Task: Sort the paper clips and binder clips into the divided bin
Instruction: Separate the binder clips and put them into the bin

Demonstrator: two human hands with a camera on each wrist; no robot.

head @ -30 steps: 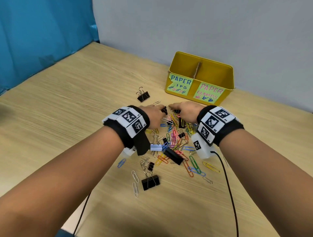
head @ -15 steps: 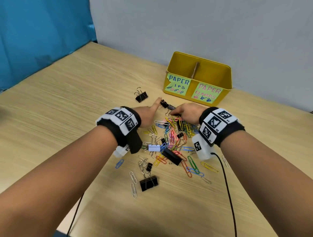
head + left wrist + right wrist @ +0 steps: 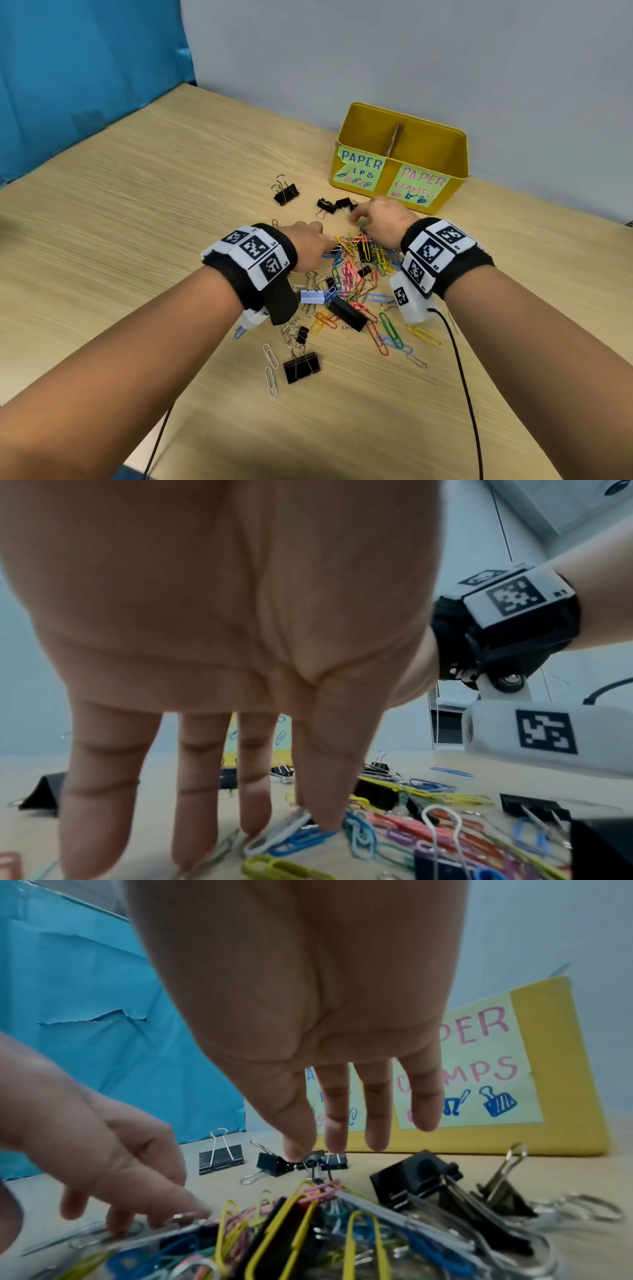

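Head view: both hands reach into the paper clips (image 3: 356, 270) heaped on the counter (image 3: 137, 240). The left hand (image 3: 308, 245) presses straight fingers on clips. The right hand (image 3: 383, 219) has its fingers extended over small binder clips (image 3: 334, 205) near the yellow divided bin (image 3: 455, 161).

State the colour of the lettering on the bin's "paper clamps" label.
Pink, on the pale green paper clamps label of the yellow bin; clearest in the right wrist view.
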